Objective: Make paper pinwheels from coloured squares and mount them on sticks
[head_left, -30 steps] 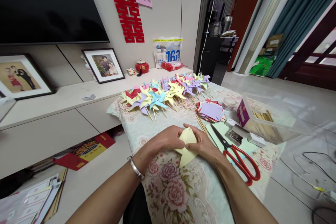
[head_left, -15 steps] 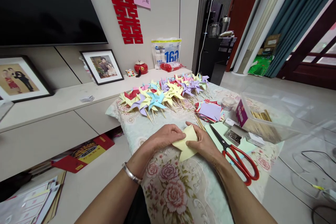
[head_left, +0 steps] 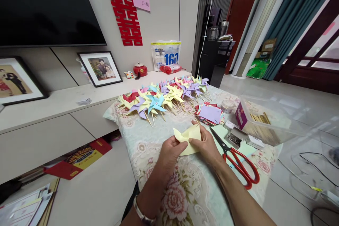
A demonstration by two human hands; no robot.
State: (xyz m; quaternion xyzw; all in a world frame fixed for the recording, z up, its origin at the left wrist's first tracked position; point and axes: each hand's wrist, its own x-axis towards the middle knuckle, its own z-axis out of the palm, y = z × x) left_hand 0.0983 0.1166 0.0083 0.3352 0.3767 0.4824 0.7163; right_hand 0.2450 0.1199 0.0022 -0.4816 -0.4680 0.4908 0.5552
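Between my two hands is a pale yellow sheet of paper point(head_left: 191, 148), its corners bent in toward the middle. My left hand point(head_left: 172, 150) pinches its left side, thumb on the centre. From the right, my right hand point(head_left: 205, 141) grips it, with the thumb also pressed near the centre. Red-handled scissors point(head_left: 239, 160) lie beside my right forearm on light green paper point(head_left: 218, 134). Beyond my hands is a stack of coloured paper squares point(head_left: 210, 113), a purple one on top. Several finished paper pinwheels point(head_left: 156, 103) on sticks lie at the table's far side.
A clear plastic box point(head_left: 275, 127) of wooden sticks stands at the right. In front of it are a small open box of metal fasteners point(head_left: 235, 138) and a white box point(head_left: 255, 142). A roll of tape point(head_left: 227, 105) sits behind. The flowered tablecloth point(head_left: 177, 197) covers the table.
My left hand has shifted from over the paper's upper left to below its left side, wrist turned. The yellow paper has rotated, and another corner is now folded in toward its centre.
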